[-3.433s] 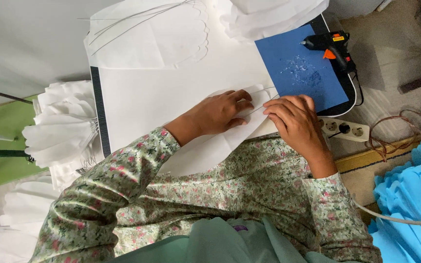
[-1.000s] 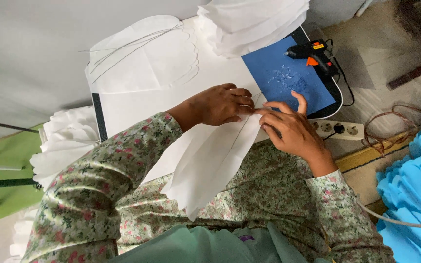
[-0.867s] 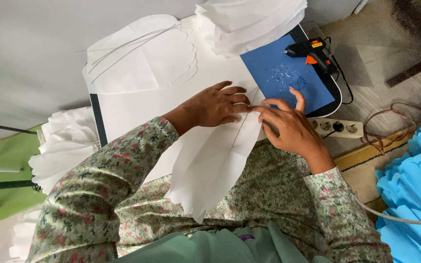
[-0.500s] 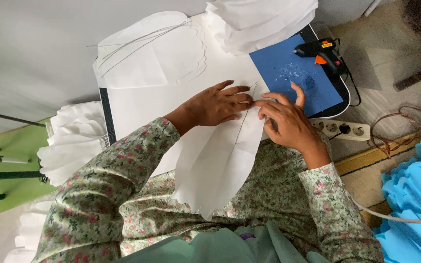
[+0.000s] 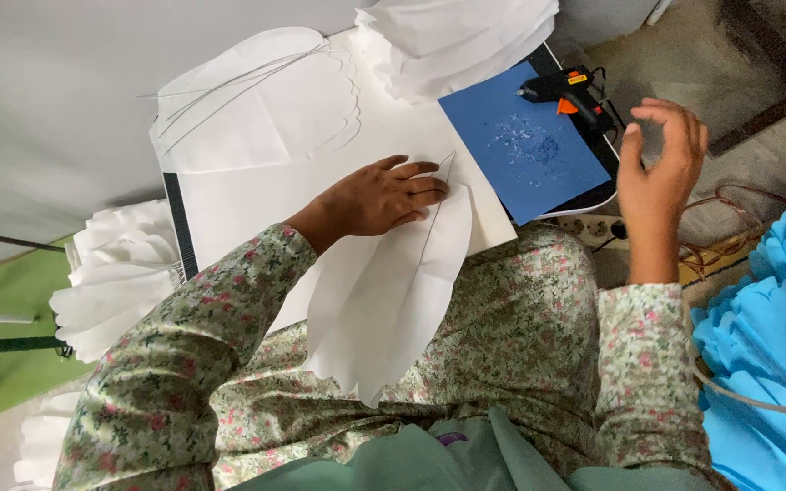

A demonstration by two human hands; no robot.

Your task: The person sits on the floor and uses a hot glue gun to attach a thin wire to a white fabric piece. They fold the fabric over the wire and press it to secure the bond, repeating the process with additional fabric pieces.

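Left hand (image 5: 384,194): flat, fingers spread, pressing white paper petal (image 5: 384,300).
Right hand (image 5: 661,155): raised, open, empty, near glue gun (image 5: 561,89).

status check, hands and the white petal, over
Left hand flat on white paper petal, pinning it. Right hand lifted, open, near glue gun. Nothing between them.

A home craft corner: stacked white paper petals (image 5: 466,41), a glue gun (image 5: 561,91) on a blue mat (image 5: 525,150), bare concrete floor (image 5: 675,55).
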